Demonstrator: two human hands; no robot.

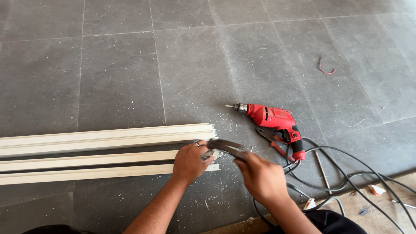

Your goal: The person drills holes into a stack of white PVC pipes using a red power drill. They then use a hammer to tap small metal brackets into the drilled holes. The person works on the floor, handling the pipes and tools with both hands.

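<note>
Holding a strip end and a dark tool on the floor

Both hands are down low over a grey tile floor [130, 65]. L hand [189, 162] sits on the right end of a white strip [86, 160]. Its fingers curl over that end and press it down, so it is grasping the strip. A ring shows on one finger.

R hand [261, 178] is clenched round the handle of a dark curved tool [226, 146]. The tool is blurry, so what kind it is, can't tell. Its long side runs from the R hand up and to the left. Its tip points left at the strip end, right by the L hand's fingers.

Strips: 4 long white ones, approx. side by side. All run left to right, long way across the view. Left ends go out of view. Right ends stop near the hands. The top 2 lie touching each other. The lower 2 lie a bit apart, w/ the L hand across both ends.

White bits and dust lie on the floor near the strip ends.

1 red drill [275, 123] lies just right of the hands. Its bit points left. 1 pair of red-handled pliers [271, 141] lies under it. Black cables [346, 173] loop by the drill; how many, can't tell. 1 small red wire [325, 69] lies far up, well apart from the rest.
</note>
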